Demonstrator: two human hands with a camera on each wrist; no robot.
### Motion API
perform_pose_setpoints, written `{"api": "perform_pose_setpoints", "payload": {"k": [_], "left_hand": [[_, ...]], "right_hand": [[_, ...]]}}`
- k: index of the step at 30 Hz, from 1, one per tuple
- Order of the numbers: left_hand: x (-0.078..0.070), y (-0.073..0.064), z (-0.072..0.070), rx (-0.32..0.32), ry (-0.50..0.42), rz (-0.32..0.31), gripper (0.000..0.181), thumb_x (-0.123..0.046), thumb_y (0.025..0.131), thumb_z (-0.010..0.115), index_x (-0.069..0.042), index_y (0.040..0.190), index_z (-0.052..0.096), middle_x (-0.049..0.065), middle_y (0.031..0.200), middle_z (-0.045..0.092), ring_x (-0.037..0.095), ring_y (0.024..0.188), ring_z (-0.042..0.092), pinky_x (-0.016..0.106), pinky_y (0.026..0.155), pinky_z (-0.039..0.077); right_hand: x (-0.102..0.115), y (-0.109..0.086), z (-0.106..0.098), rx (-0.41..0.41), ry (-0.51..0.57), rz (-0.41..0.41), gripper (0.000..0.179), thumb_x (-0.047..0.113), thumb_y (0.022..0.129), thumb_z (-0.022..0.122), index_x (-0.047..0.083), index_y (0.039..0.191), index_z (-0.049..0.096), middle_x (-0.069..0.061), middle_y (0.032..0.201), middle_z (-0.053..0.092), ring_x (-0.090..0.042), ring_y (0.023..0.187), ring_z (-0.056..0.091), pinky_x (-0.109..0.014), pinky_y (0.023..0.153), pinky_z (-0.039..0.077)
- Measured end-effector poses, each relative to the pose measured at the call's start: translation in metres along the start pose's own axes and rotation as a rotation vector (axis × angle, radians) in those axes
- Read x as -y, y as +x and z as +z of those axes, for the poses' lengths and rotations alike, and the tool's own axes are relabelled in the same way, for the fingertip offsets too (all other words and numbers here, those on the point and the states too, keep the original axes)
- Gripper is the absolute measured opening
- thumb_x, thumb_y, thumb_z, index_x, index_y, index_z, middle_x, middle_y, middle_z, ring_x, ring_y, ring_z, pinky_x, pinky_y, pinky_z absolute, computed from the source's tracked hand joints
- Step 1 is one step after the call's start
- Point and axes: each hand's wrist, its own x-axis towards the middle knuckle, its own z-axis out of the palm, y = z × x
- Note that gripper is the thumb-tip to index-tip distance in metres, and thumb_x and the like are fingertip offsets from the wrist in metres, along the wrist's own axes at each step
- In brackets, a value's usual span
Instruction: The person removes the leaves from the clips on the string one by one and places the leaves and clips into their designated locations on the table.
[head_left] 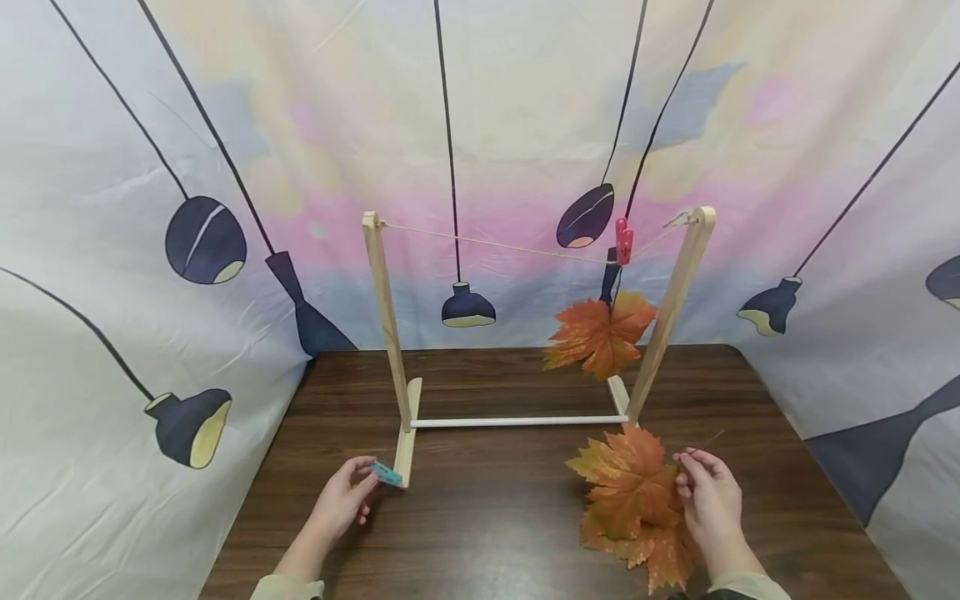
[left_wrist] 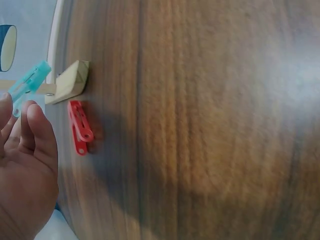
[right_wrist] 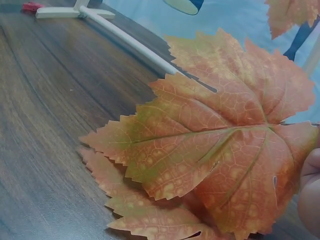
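My left hand [head_left: 343, 500] pinches a teal clothespin [head_left: 387, 473] between thumb and fingertips, near the left foot of a wooden frame [head_left: 386, 325]. On the table beside that foot lies a red clothespin [left_wrist: 80, 127], which the left wrist view shows. My right hand [head_left: 708, 496] pinches the thin stem of an orange artificial maple leaf [head_left: 630, 479]. Another orange leaf [head_left: 667, 557] lies partly hidden under it on the table. From the frame's string [head_left: 495, 243] hangs a third maple leaf [head_left: 600, 333], its stem held by a red clothespin [head_left: 624, 243].
The frame has two upright posts joined by a white rod [head_left: 517, 422] low down. It stands on a dark wood-grain table [head_left: 480, 517]. Behind and at both sides hangs a cloth [head_left: 495, 108] printed with lamps.
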Motion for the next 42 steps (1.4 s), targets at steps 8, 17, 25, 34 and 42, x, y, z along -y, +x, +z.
{"api": "perform_pose_setpoints", "payload": {"k": [8,17,25,34,42], "left_hand": [[0.014,-0.006,-0.002,-0.011,0.043,-0.035,0.034,-0.004,0.092,0.055,0.001,0.125,0.049,0.021,0.116,0.054,0.017,0.049,0.050,0.031,0.041,0.048],[0.025,-0.010,-0.003,-0.011,0.053,-0.050,0.032,-0.001,0.090,0.057,0.001,0.122,0.050,0.020,0.112,0.056,0.017,0.048,0.049,0.031,0.040,0.046],[0.031,-0.010,-0.004,0.012,0.075,-0.052,0.031,0.001,0.091,0.055,0.001,0.122,0.050,0.020,0.111,0.057,0.018,0.050,0.050,0.032,0.041,0.047],[0.042,-0.022,-0.011,0.012,0.180,-0.085,0.032,-0.001,0.092,0.054,0.001,0.123,0.048,0.019,0.109,0.056,0.019,0.054,0.050,0.033,0.044,0.048],[0.047,-0.017,-0.011,0.012,0.255,-0.080,0.035,-0.002,0.090,0.055,0.004,0.124,0.048,0.017,0.108,0.056,0.018,0.059,0.051,0.033,0.046,0.047]], "right_hand": [[-0.001,-0.001,-0.004,0.010,0.038,0.026,0.009,0.003,0.092,0.058,0.008,0.090,0.050,0.000,0.078,0.064,-0.007,0.054,0.051,-0.016,0.044,0.038],[-0.003,-0.001,-0.007,-0.006,-0.009,0.037,0.007,0.004,0.093,0.056,0.010,0.092,0.052,0.002,0.079,0.065,-0.006,0.056,0.051,-0.017,0.046,0.040],[-0.002,-0.003,-0.010,-0.004,0.039,0.040,0.010,0.003,0.092,0.057,0.011,0.088,0.052,0.002,0.078,0.064,-0.006,0.054,0.050,-0.017,0.044,0.038],[-0.003,0.000,-0.008,-0.020,-0.011,0.042,0.009,0.003,0.093,0.056,0.011,0.089,0.052,0.003,0.078,0.065,-0.006,0.055,0.051,-0.017,0.045,0.039],[-0.005,0.001,-0.010,-0.035,-0.062,0.063,0.008,0.002,0.093,0.055,0.009,0.090,0.051,0.003,0.079,0.064,-0.006,0.057,0.053,-0.016,0.046,0.040]]}}
